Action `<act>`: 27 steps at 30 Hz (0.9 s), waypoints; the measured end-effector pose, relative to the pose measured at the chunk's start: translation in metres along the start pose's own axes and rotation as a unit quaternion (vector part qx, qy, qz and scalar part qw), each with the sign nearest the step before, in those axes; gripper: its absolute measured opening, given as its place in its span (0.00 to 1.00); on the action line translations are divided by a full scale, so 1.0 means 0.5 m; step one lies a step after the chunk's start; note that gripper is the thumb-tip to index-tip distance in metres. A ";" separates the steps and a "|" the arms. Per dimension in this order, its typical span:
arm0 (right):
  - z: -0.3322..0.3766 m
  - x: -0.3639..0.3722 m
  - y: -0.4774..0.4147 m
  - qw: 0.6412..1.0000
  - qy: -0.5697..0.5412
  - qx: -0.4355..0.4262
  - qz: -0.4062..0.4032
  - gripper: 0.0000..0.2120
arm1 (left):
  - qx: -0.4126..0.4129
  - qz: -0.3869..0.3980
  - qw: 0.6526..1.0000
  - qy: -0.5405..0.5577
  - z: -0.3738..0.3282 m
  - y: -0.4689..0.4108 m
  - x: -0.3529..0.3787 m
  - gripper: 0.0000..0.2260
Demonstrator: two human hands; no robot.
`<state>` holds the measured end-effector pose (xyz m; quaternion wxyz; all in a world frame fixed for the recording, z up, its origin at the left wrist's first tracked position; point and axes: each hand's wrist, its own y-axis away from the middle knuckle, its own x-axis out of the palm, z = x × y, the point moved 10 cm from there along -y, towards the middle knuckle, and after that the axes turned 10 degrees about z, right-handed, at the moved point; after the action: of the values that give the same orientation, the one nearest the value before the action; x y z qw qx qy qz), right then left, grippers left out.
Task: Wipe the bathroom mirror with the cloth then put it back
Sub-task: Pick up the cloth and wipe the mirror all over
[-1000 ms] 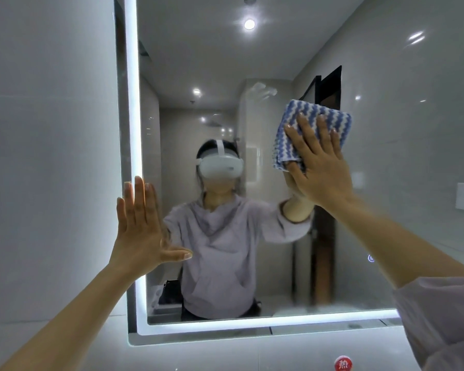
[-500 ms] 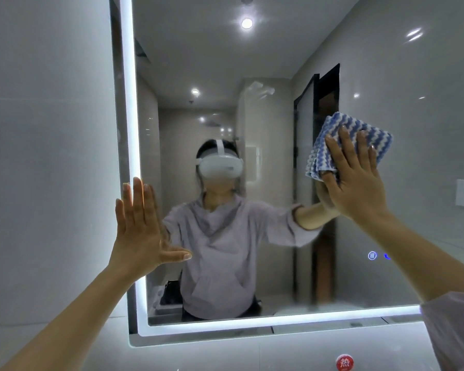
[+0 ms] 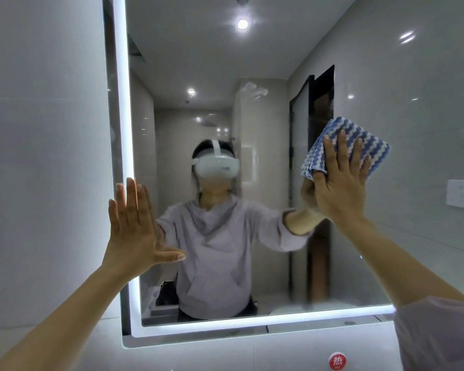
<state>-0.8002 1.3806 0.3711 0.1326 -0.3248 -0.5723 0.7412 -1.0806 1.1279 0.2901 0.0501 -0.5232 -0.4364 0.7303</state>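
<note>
Both hands are flat: your right hand [image 3: 338, 183] presses the cloth [image 3: 351, 143] (blue-and-white, folded) against the mirror [image 3: 252, 62], right of centre; your left hand [image 3: 134, 226], fingers straight, rests on its lit left edge.

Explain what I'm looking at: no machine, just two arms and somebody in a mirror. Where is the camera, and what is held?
There is no robot here: a person works with bare hands. The one camera sits on their head, looking forward; the white headset in the reflection is presumably it. The arms rising from the lower corners are the wearer's own. The left hand lies flat, fingers straight, on the lit left edge of the mirror. The right hand presses a folded blue-and-white cloth against the glass with straight fingers. The figure in the middle is only their reflection. A round red sticker sits below the mirror.
</note>
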 end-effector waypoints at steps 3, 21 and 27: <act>0.048 0.000 -0.003 0.999 0.000 -0.039 0.007 0.30 | -0.002 0.000 1.000 -0.002 0.000 -0.001 0.001 0.63; 0.542 0.069 0.013 0.914 0.121 -0.376 0.093 0.27 | 0.007 -0.022 1.000 0.000 -0.007 0.007 -0.014 0.61; 0.537 0.060 -0.002 0.907 0.123 -0.394 0.086 0.28 | 0.011 -0.024 1.000 0.006 -0.007 0.007 -0.013 0.62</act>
<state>-0.9929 1.1930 0.3980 -0.0012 -0.4869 -0.7667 0.4184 -1.0738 1.1244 0.2920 0.0761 -0.5160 -0.4410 0.7304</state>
